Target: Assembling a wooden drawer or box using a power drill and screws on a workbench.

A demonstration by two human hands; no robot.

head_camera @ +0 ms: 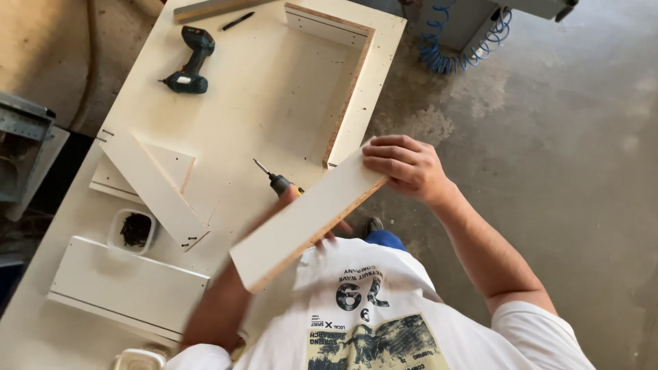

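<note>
1. Two hands work in the head view: my right hand [409, 166] pinches the board [308, 220] end, tilting it above the surface [226, 116].
2. My left hand [291, 199] wraps the screwdriver [274, 179], bit aimed toward the frame [346, 89].
3. Drill [190, 62] and screws [136, 229] lie within reach.

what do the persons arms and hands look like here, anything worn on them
Both hands are bare: no gloves, and no rings or watch that I can make out. The right hand and forearm are uncovered up to a short white T-shirt sleeve. The left hand is mostly hidden; that arm is motion-blurred, bare, with a white sleeve edge at the shoulder.
</note>
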